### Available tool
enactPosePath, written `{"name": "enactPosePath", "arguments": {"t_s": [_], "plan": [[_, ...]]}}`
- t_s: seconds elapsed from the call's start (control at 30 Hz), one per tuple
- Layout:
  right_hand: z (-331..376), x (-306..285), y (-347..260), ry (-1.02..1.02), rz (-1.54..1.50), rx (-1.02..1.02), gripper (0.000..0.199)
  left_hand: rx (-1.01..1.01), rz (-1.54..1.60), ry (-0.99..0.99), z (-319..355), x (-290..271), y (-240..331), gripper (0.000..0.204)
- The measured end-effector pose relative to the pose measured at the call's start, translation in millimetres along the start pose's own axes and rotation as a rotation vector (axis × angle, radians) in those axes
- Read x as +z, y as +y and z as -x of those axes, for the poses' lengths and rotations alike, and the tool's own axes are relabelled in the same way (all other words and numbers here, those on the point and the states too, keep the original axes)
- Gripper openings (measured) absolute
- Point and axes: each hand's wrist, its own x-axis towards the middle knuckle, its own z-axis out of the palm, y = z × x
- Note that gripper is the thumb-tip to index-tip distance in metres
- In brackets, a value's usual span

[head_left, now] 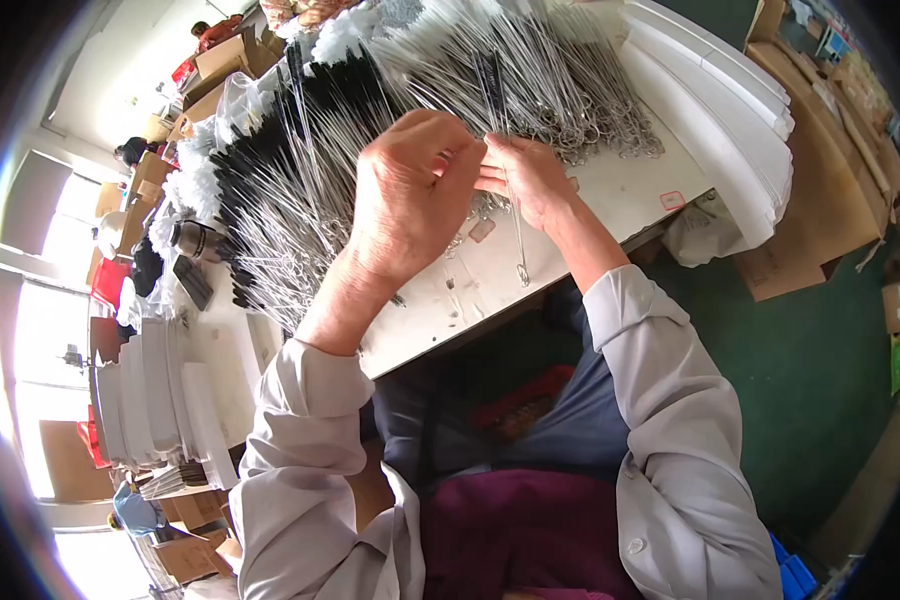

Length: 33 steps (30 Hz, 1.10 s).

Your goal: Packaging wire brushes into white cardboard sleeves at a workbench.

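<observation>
White worktable fills mid-frame, heaped with wire brushes; left hand and right hand meet at upper centre, both pinching one thin brush.

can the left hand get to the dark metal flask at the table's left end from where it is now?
Probably yes. The left hand is raised over the brush pile, and the flask lies uncovered just beyond the pile. Nothing stands between them, though the hand would cross over the brushes.

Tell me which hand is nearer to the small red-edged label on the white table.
Right. The right hand is beside the heap of wire brushes, with the red-edged label off to its right; the left hand lies farther away, beyond the right one.
</observation>
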Motion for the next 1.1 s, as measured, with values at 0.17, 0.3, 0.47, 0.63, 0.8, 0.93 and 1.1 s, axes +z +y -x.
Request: {"name": "enactPosePath", "arguments": {"t_s": [0.17,0.3,0.47,0.63,0.8,0.93,1.1], "plan": [[1,0,2,0.006,-0.010,0.038,0.047,-0.020,0.126,0.095,-11,-25,10,0.005],[-6,-3,-3,0.008,-0.030,0.078,0.049,-0.099,0.260,0.069,-21,-46,25,0.009],[-9,-3,0,0.052,-0.002,0.082,0.051,-0.034,0.286,0.086,-32,-72,40,0.020],[-9,1,1,0.061,0.017,0.077,0.051,-0.074,0.461,0.137,-44,-124,10,0.027],[-18,-3,12,0.045,0.023,0.028,0.051,-0.106,0.683,0.122,-41,-197,-14,0.028],[-8,-3,6,0.071,0.072,0.002,0.049,-0.139,0.801,-0.099,-32,-211,13,0.027],[34,-4,-19,-0.012,0.295,-0.038,0.048,-0.182,0.709,-0.184,4,-184,34,0.026]]}}
